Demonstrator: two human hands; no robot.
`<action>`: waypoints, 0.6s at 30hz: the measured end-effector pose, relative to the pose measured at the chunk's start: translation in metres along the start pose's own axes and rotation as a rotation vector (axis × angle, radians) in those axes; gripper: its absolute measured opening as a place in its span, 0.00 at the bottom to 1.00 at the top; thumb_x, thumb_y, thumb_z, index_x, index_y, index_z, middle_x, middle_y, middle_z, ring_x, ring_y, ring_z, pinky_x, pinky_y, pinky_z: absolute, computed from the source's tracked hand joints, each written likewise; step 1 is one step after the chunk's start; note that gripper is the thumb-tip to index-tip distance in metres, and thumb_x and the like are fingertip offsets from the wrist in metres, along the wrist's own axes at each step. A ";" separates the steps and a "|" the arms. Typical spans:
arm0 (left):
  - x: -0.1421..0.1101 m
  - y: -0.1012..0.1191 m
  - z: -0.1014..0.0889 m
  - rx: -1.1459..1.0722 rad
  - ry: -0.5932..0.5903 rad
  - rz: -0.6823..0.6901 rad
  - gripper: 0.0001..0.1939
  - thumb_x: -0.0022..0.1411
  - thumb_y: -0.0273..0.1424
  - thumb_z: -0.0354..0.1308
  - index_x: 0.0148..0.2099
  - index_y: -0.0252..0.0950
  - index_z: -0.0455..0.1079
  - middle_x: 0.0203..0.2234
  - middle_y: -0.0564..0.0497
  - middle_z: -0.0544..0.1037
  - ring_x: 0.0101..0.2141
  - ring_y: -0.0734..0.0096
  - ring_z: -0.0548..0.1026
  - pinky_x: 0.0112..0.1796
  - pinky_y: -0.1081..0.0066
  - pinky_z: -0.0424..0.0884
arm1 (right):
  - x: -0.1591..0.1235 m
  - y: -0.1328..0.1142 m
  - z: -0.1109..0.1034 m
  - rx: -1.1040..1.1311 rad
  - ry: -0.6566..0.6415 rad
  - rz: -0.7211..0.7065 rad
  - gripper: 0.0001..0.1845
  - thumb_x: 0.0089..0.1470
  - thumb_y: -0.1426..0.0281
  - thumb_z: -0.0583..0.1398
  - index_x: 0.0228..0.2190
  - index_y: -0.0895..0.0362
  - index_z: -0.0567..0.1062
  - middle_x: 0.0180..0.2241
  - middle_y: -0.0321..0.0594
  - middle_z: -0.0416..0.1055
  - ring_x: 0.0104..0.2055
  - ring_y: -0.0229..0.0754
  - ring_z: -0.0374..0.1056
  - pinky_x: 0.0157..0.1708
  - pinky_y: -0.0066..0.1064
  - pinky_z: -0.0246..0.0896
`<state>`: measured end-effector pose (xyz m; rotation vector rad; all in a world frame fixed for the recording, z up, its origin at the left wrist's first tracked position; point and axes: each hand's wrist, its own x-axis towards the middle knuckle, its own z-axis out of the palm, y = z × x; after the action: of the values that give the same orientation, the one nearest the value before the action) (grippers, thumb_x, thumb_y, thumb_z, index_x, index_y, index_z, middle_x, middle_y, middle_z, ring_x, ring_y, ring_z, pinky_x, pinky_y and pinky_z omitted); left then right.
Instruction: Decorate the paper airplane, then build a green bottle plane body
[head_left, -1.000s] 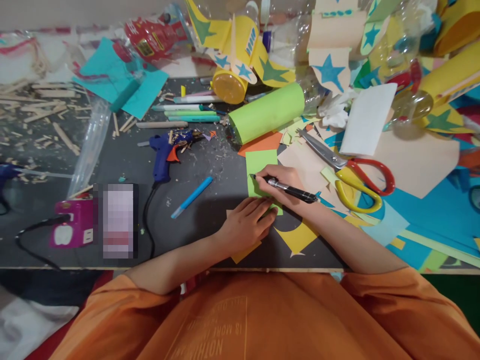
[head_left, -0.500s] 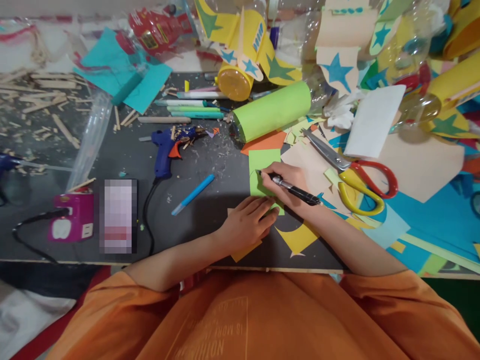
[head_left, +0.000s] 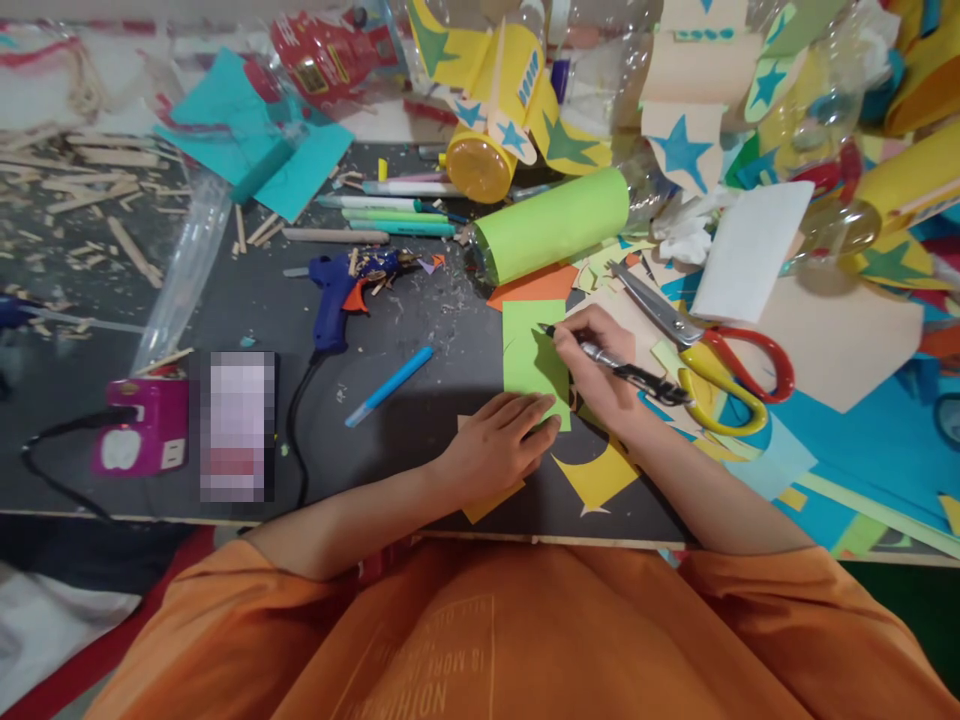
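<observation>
A small light-green paper lies on the dark table, with a thin curved pen line near its left edge. My left hand rests flat over its lower part, fingers stretched out. In my right hand is a black and silver pen, pinched near its tip, which points at the upper part of the paper. Whether the tip touches the sheet I cannot tell. Yellow paper scraps lie below the hands. Just right of the right hand are scissors with red and yellow handles.
A bottle wrapped in green paper lies behind the sheet. To the left are a blue marker, a blue glue gun with its cord, a phone and a magenta box. Paper-decorated bottles and wood bits fill the back.
My right hand has moved right with the pen, its tip shifting from the curved line toward the upper right of the green paper. My left hand stays in place.
</observation>
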<state>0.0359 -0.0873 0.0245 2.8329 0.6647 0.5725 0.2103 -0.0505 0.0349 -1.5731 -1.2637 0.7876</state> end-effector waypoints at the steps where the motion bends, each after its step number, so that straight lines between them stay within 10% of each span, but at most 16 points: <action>1: 0.000 0.000 0.000 -0.001 -0.001 -0.002 0.13 0.67 0.23 0.50 0.51 0.31 0.71 0.51 0.41 0.79 0.51 0.62 0.77 0.52 0.62 0.75 | 0.002 0.002 0.000 0.057 0.027 0.031 0.08 0.48 0.67 0.58 0.21 0.53 0.67 0.20 0.32 0.66 0.23 0.35 0.62 0.25 0.29 0.61; 12: 0.023 0.002 -0.019 0.056 -0.232 -0.125 0.24 0.64 0.15 0.47 0.62 0.26 0.59 0.52 0.39 0.76 0.48 0.64 0.78 0.48 0.68 0.75 | 0.019 0.014 -0.008 0.337 -0.097 0.173 0.14 0.52 0.59 0.64 0.29 0.52 0.66 0.21 0.29 0.67 0.19 0.31 0.61 0.16 0.24 0.53; 18: 0.038 -0.009 -0.014 0.002 -0.307 -0.191 0.12 0.65 0.20 0.50 0.49 0.27 0.69 0.48 0.37 0.76 0.46 0.57 0.78 0.45 0.61 0.78 | 0.017 0.009 -0.016 0.225 -0.216 0.112 0.13 0.52 0.62 0.64 0.23 0.54 0.68 0.20 0.31 0.68 0.19 0.31 0.59 0.19 0.26 0.55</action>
<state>0.0582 -0.0605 0.0476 2.7318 0.8585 0.1024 0.2324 -0.0390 0.0338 -1.4138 -1.1982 1.1555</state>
